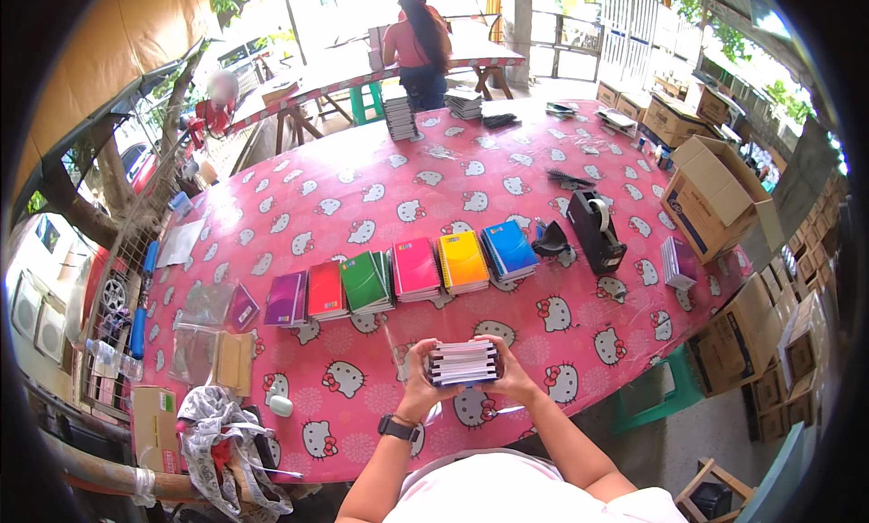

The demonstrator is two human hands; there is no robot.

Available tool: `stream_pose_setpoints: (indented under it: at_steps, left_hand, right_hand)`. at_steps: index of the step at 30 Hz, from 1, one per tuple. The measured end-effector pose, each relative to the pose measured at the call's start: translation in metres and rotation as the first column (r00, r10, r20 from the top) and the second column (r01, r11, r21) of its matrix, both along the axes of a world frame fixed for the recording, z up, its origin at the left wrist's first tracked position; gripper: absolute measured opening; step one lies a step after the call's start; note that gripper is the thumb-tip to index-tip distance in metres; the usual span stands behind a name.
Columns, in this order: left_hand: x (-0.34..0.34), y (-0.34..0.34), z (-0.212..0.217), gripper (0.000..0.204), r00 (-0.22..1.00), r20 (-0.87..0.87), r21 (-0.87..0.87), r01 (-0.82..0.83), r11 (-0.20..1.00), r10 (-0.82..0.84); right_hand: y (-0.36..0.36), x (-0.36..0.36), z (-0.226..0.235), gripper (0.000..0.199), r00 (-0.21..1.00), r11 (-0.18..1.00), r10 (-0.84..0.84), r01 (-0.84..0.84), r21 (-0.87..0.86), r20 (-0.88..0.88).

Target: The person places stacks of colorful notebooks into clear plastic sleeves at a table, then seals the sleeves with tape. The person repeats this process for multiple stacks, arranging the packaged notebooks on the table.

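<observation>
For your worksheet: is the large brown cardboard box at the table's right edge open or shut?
Open. The large brown cardboard box has its top flaps raised and spread, showing the inside; whether it is full cannot be told.

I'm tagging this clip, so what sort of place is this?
Probably an open-air packing or sorting spot for stationery. Small notebooks lie in colour-sorted stacks on a long table, cardboard boxes pile up beside it, and a tape dispenser stands ready. Both hands hold a notebook stack.

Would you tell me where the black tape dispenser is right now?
In the head view, the black tape dispenser stands on the pink table, at the person's right, just beyond the blue notebooks that end the coloured row.
</observation>
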State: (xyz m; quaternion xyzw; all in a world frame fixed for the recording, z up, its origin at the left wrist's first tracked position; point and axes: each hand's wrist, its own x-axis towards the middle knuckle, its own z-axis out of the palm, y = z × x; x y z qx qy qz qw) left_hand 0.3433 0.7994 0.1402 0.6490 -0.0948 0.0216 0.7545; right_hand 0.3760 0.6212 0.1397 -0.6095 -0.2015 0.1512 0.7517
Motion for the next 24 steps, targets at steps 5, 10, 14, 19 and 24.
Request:
stream_pose_setpoints:
  at_steps: [5, 10, 14, 19, 24]
  left_hand:
    - [-0.006, -0.004, -0.011, 0.084, 0.999, -0.032, -0.075, -0.035, 0.997, 0.033]
    - [-0.006, -0.001, -0.040, 0.083, 0.992, 0.086, 0.110, -0.097, 0.989, 0.088]
    - [-0.001, 0.008, -0.047, 0.087, 0.999, 0.022, 0.155, -0.044, 0.987, 0.041]
    - [0.002, 0.033, -0.030, 0.080, 0.989, 0.146, 0.490, -0.101, 0.866, 0.032]
    - [0.011, 0.054, -0.035, 0.081, 0.995, 0.086, 0.622, -0.086, 0.779, 0.041]
  right_hand:
    - [0.005, -0.002, -0.008, 0.078, 0.997, 0.999, 0.016, -0.014, -0.029, 0.070]
    - [0.007, 0.000, -0.014, 0.080, 0.996, 0.998, 0.032, -0.027, -0.056, 0.078]
    - [0.000, 0.007, -0.024, 0.080, 0.998, 0.984, 0.066, -0.061, -0.168, 0.026]
    - [0.000, 0.007, -0.006, 0.076, 0.999, 0.978, 0.044, -0.047, -0.202, -0.020]
    - [0.007, 0.030, -0.002, 0.070, 0.999, 0.987, 0.018, -0.025, -0.160, -0.049]
